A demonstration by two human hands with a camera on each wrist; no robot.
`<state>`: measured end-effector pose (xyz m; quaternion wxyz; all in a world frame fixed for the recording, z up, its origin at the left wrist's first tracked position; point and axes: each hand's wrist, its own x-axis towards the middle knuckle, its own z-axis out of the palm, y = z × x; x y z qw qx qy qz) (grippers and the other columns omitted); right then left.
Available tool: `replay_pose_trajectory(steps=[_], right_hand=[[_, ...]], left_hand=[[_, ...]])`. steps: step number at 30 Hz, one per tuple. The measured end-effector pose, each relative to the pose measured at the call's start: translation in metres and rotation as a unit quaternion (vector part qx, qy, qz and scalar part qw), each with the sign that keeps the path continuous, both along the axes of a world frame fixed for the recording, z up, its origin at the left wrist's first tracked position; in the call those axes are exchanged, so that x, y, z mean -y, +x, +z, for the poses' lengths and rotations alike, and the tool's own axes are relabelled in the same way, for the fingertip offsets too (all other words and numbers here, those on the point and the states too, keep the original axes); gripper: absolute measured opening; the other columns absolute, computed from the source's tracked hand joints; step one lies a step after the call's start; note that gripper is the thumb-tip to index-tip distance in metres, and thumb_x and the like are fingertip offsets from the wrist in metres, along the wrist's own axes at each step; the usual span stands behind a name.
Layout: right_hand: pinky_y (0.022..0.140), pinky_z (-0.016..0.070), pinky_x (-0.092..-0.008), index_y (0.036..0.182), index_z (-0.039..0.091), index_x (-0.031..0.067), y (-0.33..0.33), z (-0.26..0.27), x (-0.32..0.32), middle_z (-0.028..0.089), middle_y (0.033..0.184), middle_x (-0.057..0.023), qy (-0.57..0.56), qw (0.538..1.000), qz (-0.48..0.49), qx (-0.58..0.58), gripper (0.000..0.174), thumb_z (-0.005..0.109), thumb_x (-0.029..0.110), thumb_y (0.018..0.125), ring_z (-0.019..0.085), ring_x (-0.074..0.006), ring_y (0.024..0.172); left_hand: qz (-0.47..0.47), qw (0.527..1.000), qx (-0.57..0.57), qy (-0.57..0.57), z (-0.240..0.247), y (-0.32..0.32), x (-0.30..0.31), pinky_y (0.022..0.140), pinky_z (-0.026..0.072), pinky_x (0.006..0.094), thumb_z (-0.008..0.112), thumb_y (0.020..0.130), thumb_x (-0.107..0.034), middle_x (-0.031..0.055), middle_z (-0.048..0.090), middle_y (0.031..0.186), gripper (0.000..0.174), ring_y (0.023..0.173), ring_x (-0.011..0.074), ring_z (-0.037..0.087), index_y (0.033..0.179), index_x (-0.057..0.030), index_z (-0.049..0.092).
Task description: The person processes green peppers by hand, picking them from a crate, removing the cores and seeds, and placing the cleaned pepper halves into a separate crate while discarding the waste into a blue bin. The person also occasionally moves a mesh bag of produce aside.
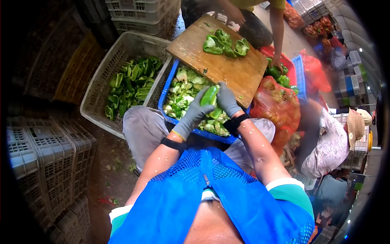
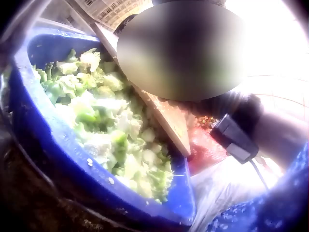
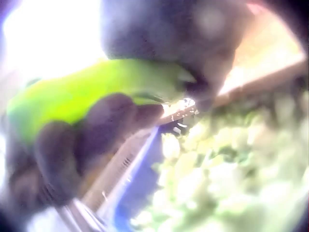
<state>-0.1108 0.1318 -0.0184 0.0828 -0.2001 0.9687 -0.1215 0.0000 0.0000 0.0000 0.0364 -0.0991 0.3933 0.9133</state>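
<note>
Both hands wear grey gloves and meet over a blue tub (image 1: 167, 87) of pale green pepper scraps (image 1: 185, 87). My left hand (image 1: 196, 112) grips a long green pepper piece (image 1: 209, 96), its fingers curled round the side in the right wrist view. My right hand (image 1: 227, 101) has its curled fingers at the piece's other end, where small white bits (image 3: 182, 116) fall toward the tub. A blurred patch hides the hands' place in the left wrist view. Across the tub lies a wooden cutting board (image 1: 215, 57) with several green pepper pieces (image 1: 225, 44) on it.
A white crate (image 1: 94, 93) of cut green peppers (image 1: 132, 83) stands left. At right are a red mesh sack (image 1: 276, 110) and a red basket (image 1: 286, 61), where another person's hand (image 1: 277, 61) reaches peppers. Stacked crates (image 1: 44, 158) line the left side.
</note>
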Motion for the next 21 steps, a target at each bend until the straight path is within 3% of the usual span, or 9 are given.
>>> replay_pose_trajectory(steps=[2, 3, 8, 10, 12, 13, 15, 18, 21], right_hand=[[0.054, 0.0501, -0.0383, 0.099, 0.058, -0.0002, -0.017, -0.019, -0.005, 0.067, 0.082, -0.0183, -0.172, 0.984, -0.039, -0.020, 0.025, 0.055, 0.017, 0.081, 0.066, -0.0260, 0.064], [0.052, 0.0486, -0.0358, 0.098, 0.058, 0.0011, -0.005, -0.016, -0.029, 0.065, 0.077, -0.0145, -0.232, 0.965, -0.100, 0.075, 0.023, 0.052, 0.017, 0.082, 0.062, -0.0238, 0.060], [0.048, 0.0455, -0.0264, 0.103, 0.060, 0.0034, -0.061, 0.007, -0.057, 0.061, 0.071, -0.0057, -0.569, 0.697, -0.299, 0.319, 0.025, 0.048, 0.019, 0.088, 0.056, -0.0134, 0.054], [0.053, 0.0470, -0.0266, 0.103, 0.063, 0.0027, -0.053, 0.064, -0.028, 0.065, 0.080, -0.0083, -0.347, 0.842, -0.146, 0.388, 0.028, 0.055, 0.023, 0.085, 0.059, -0.0146, 0.060], [0.068, 0.0503, -0.0318, 0.108, 0.063, 0.0004, -0.060, 0.058, -0.022, 0.066, 0.088, -0.0120, -0.147, 0.910, 0.006, 0.389, 0.036, 0.062, 0.026, 0.083, 0.062, -0.0190, 0.075], [0.069, 0.0504, -0.0319, 0.110, 0.062, 0.0003, -0.072, 0.038, -0.020, 0.066, 0.091, -0.0132, -0.170, 0.940, 0.014, 0.295, 0.038, 0.063, 0.026, 0.083, 0.062, -0.0195, 0.078], [0.073, 0.0504, -0.0320, 0.115, 0.058, -0.0001, -0.101, 0.014, -0.007, 0.065, 0.098, -0.0156, -0.213, 0.972, 0.035, 0.098, 0.043, 0.064, 0.028, 0.084, 0.063, -0.0204, 0.083], [0.087, 0.0459, -0.0380, 0.116, 0.054, 0.0011, -0.123, 0.008, 0.043, 0.061, 0.107, -0.0212, -0.205, 0.974, -0.032, -0.092, 0.050, 0.068, 0.031, 0.079, 0.058, -0.0321, 0.101], [0.086, 0.0457, -0.0398, 0.119, 0.050, 0.0027, -0.137, -0.022, 0.079, 0.057, 0.112, -0.0224, -0.173, 0.981, -0.066, -0.058, 0.057, 0.070, 0.034, 0.076, 0.055, -0.0375, 0.103]], left_hand=[[0.036, 0.999, -0.020, 0.035, -0.009, -0.005, 0.003, 0.095, 0.0431, 0.0294, 0.066, 0.066, 0.008, 0.0071, 0.047, 0.129, 0.082, 0.112, 0.0198, 0.051, 0.140, -0.0077, 0.034], [0.057, 0.996, 0.011, 0.061, -0.008, 0.013, -0.012, 0.094, 0.0432, 0.0292, 0.065, 0.066, 0.008, 0.0070, 0.047, 0.129, 0.081, 0.112, 0.0198, 0.051, 0.140, -0.0076, 0.035], [0.207, 0.966, -0.038, 0.150, 0.014, 0.005, 0.024, 0.096, 0.0455, 0.0335, 0.062, 0.071, 0.003, 0.0088, 0.044, 0.133, 0.072, 0.114, 0.0231, 0.051, 0.137, -0.0106, 0.038], [0.282, 0.920, -0.122, 0.242, 0.021, -0.002, 0.051, 0.097, 0.0459, 0.0419, 0.068, 0.078, -0.015, 0.0116, 0.043, 0.134, 0.067, 0.117, 0.0264, 0.050, 0.137, -0.0125, 0.036], [0.348, 0.876, -0.157, 0.294, 0.033, -0.006, 0.068, 0.103, 0.0373, 0.0530, 0.067, 0.080, -0.042, 0.0156, 0.039, 0.138, 0.071, 0.120, 0.0306, 0.047, 0.136, -0.0125, 0.035], [0.340, 0.874, -0.163, 0.307, 0.031, -0.009, 0.070, 0.107, 0.0301, 0.0543, 0.067, 0.080, -0.042, 0.0167, 0.039, 0.138, 0.071, 0.123, 0.0324, 0.044, 0.136, -0.0130, 0.035], [0.319, 0.907, -0.102, 0.254, 0.020, -0.014, 0.058, 0.107, 0.0323, 0.0524, 0.065, 0.083, -0.041, 0.0170, 0.040, 0.136, 0.070, 0.124, 0.0325, 0.043, 0.138, -0.0135, 0.031], [0.224, 0.954, -0.036, 0.195, 0.004, -0.021, 0.033, 0.093, 0.0449, 0.0416, 0.062, 0.087, -0.020, 0.0175, 0.047, 0.127, 0.062, 0.109, 0.0275, 0.054, 0.138, -0.0106, 0.028], [0.163, 0.971, 0.152, 0.083, -0.002, -0.026, 0.013, 0.074, 0.0524, 0.0299, 0.059, 0.086, -0.010, 0.0150, 0.057, 0.111, 0.054, 0.089, 0.0208, 0.062, 0.134, -0.0023, 0.033]])
